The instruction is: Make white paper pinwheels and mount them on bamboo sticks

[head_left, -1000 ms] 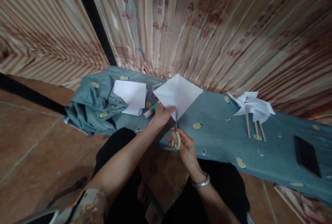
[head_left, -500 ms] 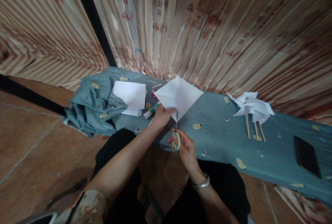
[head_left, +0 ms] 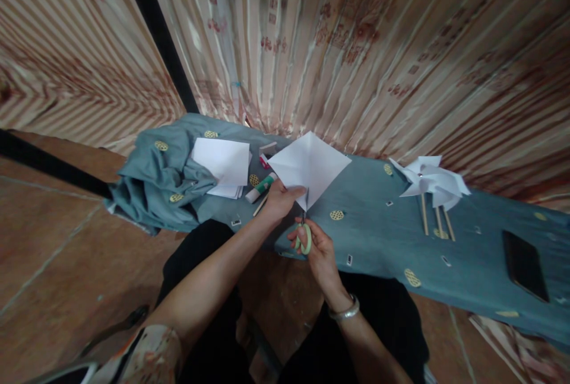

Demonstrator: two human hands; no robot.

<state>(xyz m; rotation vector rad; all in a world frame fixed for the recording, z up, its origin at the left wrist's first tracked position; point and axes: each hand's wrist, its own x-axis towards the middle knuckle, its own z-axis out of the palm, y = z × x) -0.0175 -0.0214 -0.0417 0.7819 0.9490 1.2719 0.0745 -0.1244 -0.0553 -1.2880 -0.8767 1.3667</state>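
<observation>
Snugly closed left fingers on paper, right fingers around scissors

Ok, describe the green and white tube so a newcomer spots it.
On the teal cloth, find the white paper stack toward the left. The tube lies slanted between that stack and the left hand. Its green band sets it apart from the pink item and thin stick nearby.

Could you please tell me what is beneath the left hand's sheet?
Blue-green cloth shows on either side of the sheet; whatever it covers directly beneath cannot be seen.
</observation>
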